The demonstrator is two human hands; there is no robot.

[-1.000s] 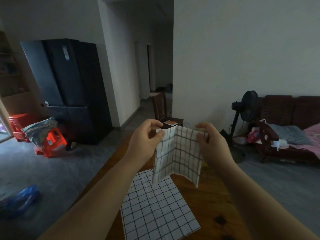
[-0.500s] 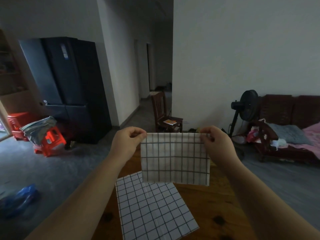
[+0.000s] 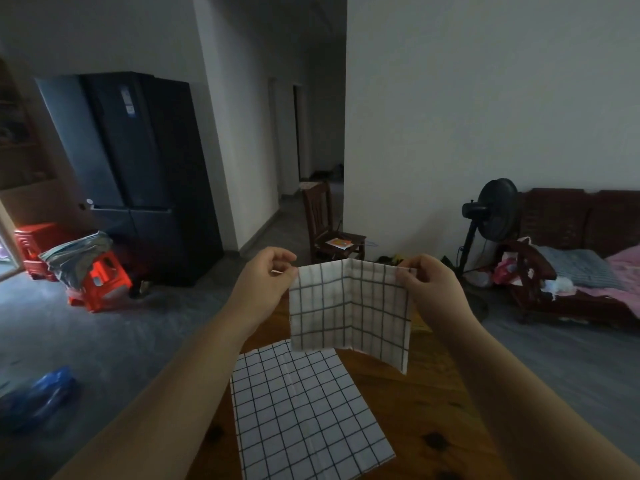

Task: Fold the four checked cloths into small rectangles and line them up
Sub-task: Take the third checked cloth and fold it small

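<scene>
Both our hands are up in front of us, pinching one checked cloth between thumb and fingers. Our left hand (image 3: 265,277) grips its top left corner and our right hand (image 3: 429,285) grips its top right corner, with the other fingers curled in. This held cloth (image 3: 349,308) hangs clear of the table, creased down its middle so the two halves angle toward each other, and its lower right corner dips lowest.

Below it a second checked cloth (image 3: 304,414) lies flat on the wooden table (image 3: 426,407), with one long crease running down it. The hanging edge of the held cloth overlaps the flat cloth's far edge in our view; we cannot tell whether they touch. Bare wood shows to the right of the flat cloth, while its left edge sits close to the table's left side.

Beyond the table stand a wooden chair (image 3: 329,223), a dark fridge (image 3: 138,174), red stools (image 3: 100,278), a standing fan (image 3: 495,213) and a sofa (image 3: 581,247), all well apart from our hands.
</scene>
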